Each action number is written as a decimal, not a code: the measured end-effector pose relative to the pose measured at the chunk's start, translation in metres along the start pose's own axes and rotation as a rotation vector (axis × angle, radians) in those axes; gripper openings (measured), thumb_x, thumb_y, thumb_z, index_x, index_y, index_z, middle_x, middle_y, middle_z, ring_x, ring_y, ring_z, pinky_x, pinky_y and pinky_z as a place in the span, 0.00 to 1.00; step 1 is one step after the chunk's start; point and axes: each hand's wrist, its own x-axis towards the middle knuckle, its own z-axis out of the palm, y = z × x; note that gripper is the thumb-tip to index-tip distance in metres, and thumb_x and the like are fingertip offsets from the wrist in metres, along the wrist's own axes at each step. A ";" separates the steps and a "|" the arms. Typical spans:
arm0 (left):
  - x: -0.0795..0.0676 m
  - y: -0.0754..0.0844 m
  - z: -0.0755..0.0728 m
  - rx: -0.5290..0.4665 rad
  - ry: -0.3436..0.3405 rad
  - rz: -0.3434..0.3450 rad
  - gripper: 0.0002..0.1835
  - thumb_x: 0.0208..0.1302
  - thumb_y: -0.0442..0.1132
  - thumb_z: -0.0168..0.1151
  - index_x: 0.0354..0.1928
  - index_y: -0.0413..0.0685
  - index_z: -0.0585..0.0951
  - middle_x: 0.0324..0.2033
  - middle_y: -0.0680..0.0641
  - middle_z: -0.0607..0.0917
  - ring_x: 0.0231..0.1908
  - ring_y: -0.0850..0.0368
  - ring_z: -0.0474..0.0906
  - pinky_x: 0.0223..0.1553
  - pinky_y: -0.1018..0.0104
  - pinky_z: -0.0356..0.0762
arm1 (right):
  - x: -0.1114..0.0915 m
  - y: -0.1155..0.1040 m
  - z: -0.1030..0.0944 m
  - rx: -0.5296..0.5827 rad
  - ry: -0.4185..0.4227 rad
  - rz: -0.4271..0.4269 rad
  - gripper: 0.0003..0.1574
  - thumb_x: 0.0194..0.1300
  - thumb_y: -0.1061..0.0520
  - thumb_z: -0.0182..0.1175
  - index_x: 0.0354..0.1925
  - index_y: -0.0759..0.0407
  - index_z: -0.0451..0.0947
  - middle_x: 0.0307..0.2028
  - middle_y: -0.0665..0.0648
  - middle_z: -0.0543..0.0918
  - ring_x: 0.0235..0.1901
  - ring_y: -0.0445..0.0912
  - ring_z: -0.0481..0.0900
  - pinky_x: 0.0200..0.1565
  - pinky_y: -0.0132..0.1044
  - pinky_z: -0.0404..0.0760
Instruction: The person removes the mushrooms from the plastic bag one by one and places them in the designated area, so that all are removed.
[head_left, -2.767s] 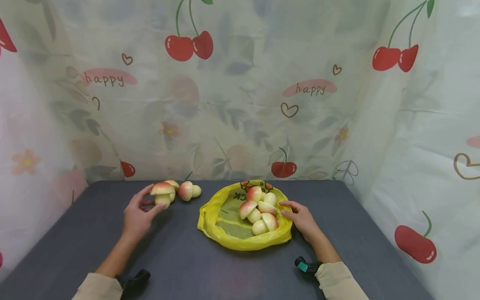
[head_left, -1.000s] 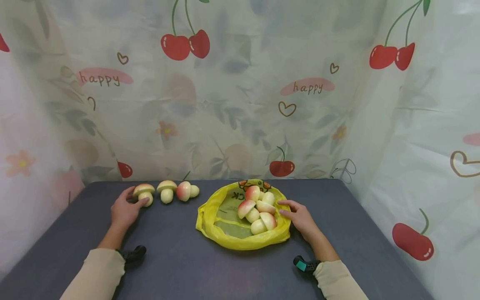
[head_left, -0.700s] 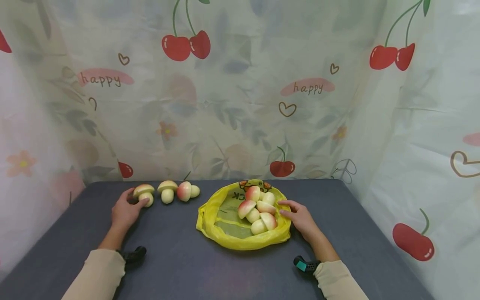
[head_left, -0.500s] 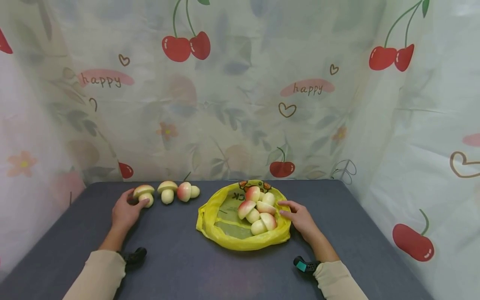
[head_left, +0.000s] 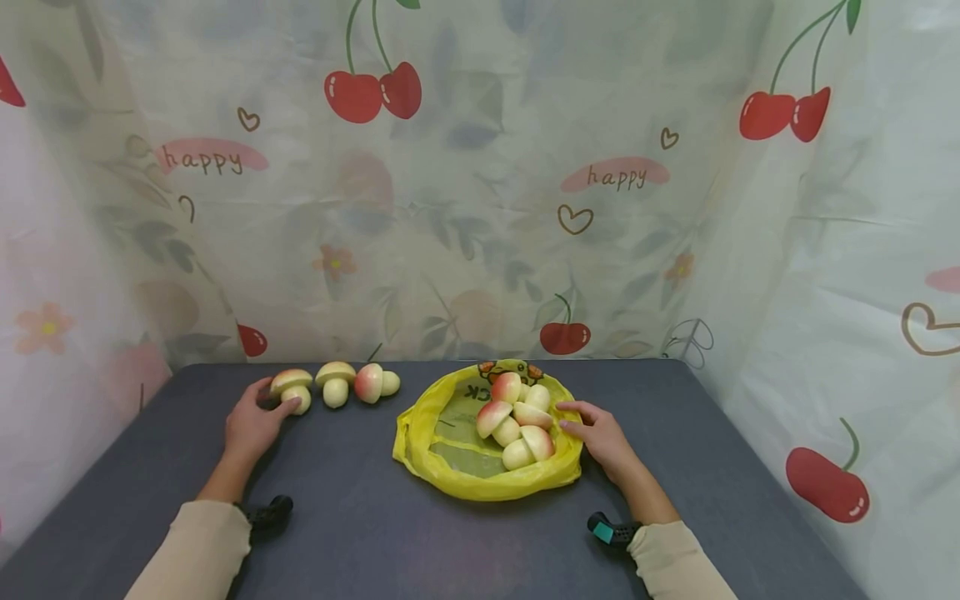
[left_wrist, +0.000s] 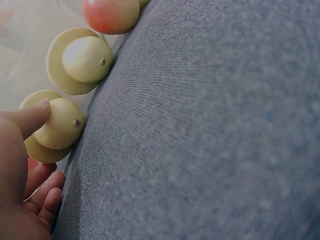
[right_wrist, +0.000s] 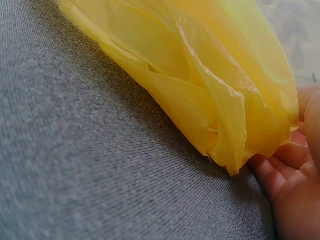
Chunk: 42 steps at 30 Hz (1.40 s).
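At the table's back left, my left hand (head_left: 252,423) holds a toy mushroom (head_left: 295,400) with a red-tinged cap and pale stem. It stands upright; in the left wrist view the thumb lies on its stem (left_wrist: 62,125) and the other fingers are partly hidden behind. A second upright mushroom (head_left: 335,392) and one lying on its side (head_left: 368,383) are to its right. My right hand (head_left: 606,437) grips the right rim of a yellow plastic bag (head_left: 491,487), its rim rolled down. Several mushrooms (head_left: 495,418) lie inside, toward the right. The right wrist view shows the bag's folded edge (right_wrist: 225,120) at the fingers.
Everything rests on a dark grey cloth-covered table (head_left: 420,550). A cherry-patterned curtain (head_left: 465,250) hangs along its back edge, with more at both sides. Each wrist wears a black strap-on device (head_left: 270,512).
Since the earliest frame, my left hand has carried its mushroom left and down onto the table, uncovering the second upright one. Lately it has shifted slightly right. The right hand stays at the bag.
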 end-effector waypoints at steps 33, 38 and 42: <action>-0.002 -0.003 -0.003 -0.028 0.014 0.086 0.41 0.65 0.52 0.63 0.72 0.37 0.59 0.64 0.30 0.67 0.53 0.34 0.70 0.53 0.42 0.66 | 0.001 0.002 -0.001 -0.011 0.002 -0.004 0.22 0.69 0.57 0.60 0.60 0.59 0.77 0.63 0.62 0.72 0.62 0.55 0.67 0.59 0.49 0.71; -0.001 -0.006 -0.004 -0.040 0.033 0.091 0.41 0.65 0.51 0.64 0.72 0.38 0.61 0.63 0.30 0.67 0.53 0.34 0.71 0.53 0.43 0.67 | 0.001 0.003 0.000 -0.012 0.000 -0.003 0.22 0.69 0.57 0.60 0.60 0.58 0.77 0.62 0.61 0.72 0.62 0.55 0.67 0.58 0.48 0.72; -0.002 -0.006 -0.006 -0.045 0.037 0.104 0.40 0.65 0.51 0.63 0.71 0.38 0.62 0.63 0.31 0.66 0.54 0.33 0.71 0.52 0.42 0.69 | 0.000 0.003 0.000 -0.010 0.002 -0.001 0.22 0.69 0.57 0.60 0.59 0.58 0.77 0.62 0.61 0.73 0.61 0.55 0.67 0.58 0.48 0.72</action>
